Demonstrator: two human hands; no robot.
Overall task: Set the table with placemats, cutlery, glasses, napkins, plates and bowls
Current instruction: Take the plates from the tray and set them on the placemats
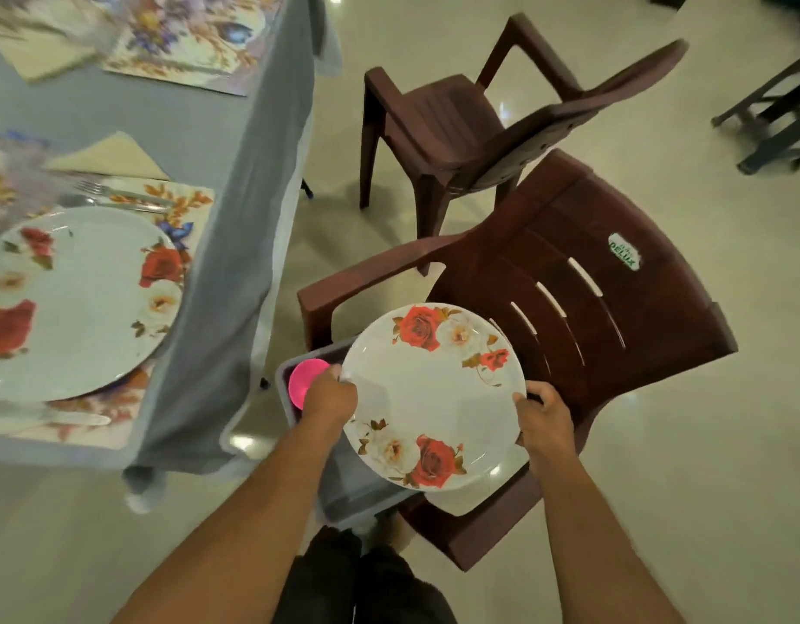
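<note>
Your left hand (328,391) and right hand (544,416) are gripping the plate (434,394) by its edges; it could be slipping if you are tipping it.

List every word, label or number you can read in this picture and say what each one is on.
"DELUX": green capitals on the white oval sticker on the backrest of the near brown chair.
A smaller line above that word on the same sticker: too small and blurred to read.
Nothing else carries text; the plate held by the left hand and right hand shows only roses.
</note>
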